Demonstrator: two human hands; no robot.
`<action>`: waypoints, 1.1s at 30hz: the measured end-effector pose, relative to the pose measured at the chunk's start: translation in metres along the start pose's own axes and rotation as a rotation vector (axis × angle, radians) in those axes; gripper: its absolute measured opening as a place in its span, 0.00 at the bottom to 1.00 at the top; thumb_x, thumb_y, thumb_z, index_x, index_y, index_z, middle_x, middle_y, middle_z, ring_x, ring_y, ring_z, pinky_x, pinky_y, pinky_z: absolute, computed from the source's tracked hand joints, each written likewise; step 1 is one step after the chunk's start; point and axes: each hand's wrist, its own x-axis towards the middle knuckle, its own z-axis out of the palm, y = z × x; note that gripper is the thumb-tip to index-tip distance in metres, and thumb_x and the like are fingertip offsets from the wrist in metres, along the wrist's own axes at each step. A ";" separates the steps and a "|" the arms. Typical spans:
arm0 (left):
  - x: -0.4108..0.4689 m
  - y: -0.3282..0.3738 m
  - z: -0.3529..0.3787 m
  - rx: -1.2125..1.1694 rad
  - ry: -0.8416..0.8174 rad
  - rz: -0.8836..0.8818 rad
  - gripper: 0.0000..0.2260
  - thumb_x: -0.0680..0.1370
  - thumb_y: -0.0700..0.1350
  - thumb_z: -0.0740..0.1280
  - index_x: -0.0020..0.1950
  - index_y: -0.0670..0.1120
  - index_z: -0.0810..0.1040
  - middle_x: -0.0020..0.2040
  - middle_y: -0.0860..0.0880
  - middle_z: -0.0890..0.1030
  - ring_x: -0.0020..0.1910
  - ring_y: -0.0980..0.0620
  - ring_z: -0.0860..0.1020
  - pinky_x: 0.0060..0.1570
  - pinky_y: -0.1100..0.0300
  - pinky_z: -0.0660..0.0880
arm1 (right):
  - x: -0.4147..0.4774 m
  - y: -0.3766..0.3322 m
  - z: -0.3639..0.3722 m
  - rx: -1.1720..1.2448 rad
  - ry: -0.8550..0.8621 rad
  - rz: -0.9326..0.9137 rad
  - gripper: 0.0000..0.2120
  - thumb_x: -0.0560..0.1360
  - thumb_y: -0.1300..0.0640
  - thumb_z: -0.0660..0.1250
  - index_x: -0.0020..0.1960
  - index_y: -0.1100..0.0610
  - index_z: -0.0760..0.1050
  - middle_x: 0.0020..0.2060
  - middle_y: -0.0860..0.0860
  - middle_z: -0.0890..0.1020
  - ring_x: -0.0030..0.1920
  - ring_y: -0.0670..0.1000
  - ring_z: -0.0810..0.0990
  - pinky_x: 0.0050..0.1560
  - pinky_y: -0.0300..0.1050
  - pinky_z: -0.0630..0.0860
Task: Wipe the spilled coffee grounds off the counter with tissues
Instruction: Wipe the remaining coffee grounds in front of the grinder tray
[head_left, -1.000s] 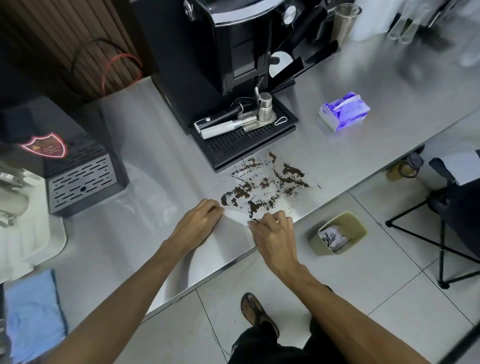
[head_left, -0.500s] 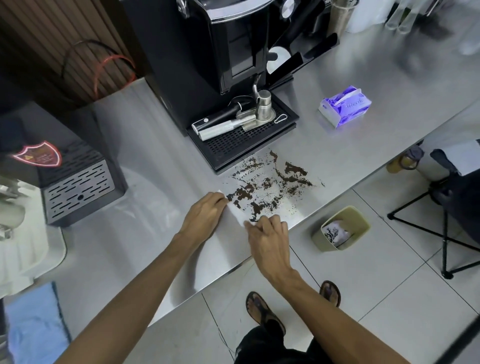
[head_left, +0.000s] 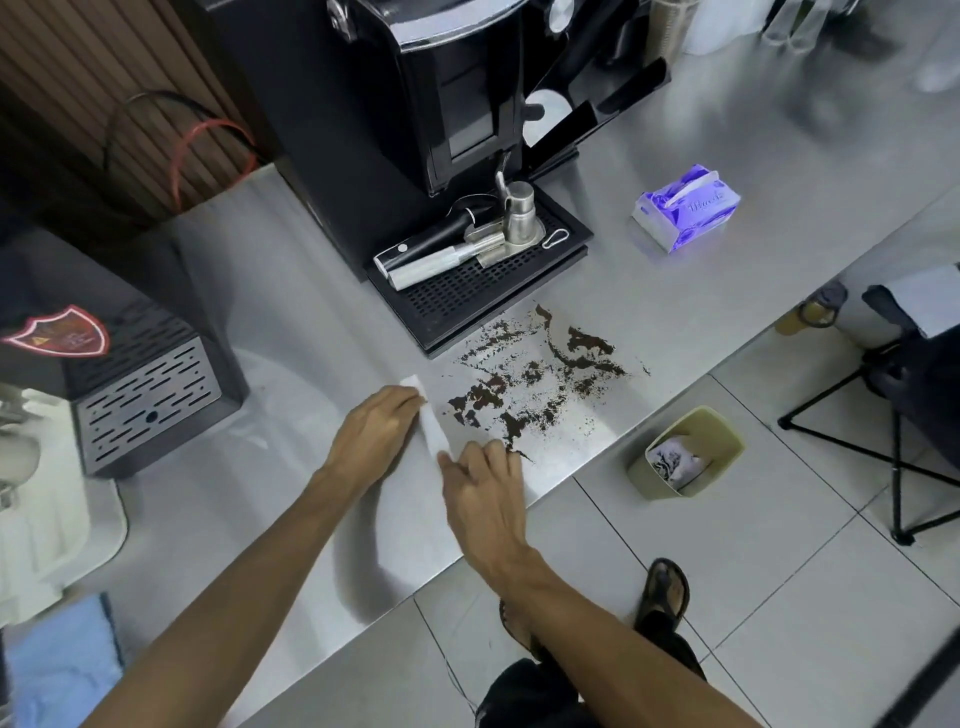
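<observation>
Two hands hold one white tissue (head_left: 432, 427), pulled into a narrow strip that lies flat on the counter (head_left: 291, 291) near its front edge. The left hand (head_left: 376, 431) has its fingers curled down on the strip's far end, where a corner pokes out. The right hand (head_left: 483, 483) pinches the near end with its thumb and bent fingers.

Just right of the strip, the coffee grounds (head_left: 530, 382) are scattered in dark clumps and streaks between the front edge and the black drip tray (head_left: 483, 296) of the coffee machine (head_left: 363, 130), which stands toward the back edge. A purple tissue pack (head_left: 685, 210) sits further right, well apart from the spill. Below the front edge, on the tiled floor, stands a small bin (head_left: 724, 431) with crumpled paper inside. A blue cloth (head_left: 57, 670) lies at the far left.
</observation>
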 end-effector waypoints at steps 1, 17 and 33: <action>0.010 0.003 0.004 -0.008 -0.015 0.012 0.12 0.69 0.34 0.76 0.52 0.39 0.83 0.51 0.44 0.83 0.51 0.45 0.81 0.46 0.56 0.80 | 0.003 0.006 -0.004 -0.015 0.006 0.021 0.09 0.77 0.58 0.66 0.55 0.55 0.81 0.37 0.50 0.76 0.41 0.53 0.68 0.38 0.47 0.62; -0.011 -0.003 -0.004 0.038 0.029 -0.010 0.07 0.73 0.36 0.72 0.51 0.40 0.84 0.49 0.43 0.83 0.46 0.43 0.83 0.38 0.54 0.80 | -0.004 0.007 -0.006 -0.024 -0.085 -0.066 0.16 0.72 0.63 0.65 0.59 0.54 0.79 0.39 0.52 0.73 0.42 0.54 0.67 0.40 0.49 0.63; 0.035 0.058 0.019 -0.028 0.031 0.068 0.09 0.72 0.35 0.73 0.51 0.43 0.84 0.45 0.47 0.83 0.41 0.45 0.81 0.35 0.56 0.78 | -0.001 0.115 -0.037 -0.138 -0.014 -0.033 0.14 0.73 0.56 0.74 0.58 0.47 0.80 0.40 0.47 0.72 0.41 0.50 0.64 0.41 0.45 0.58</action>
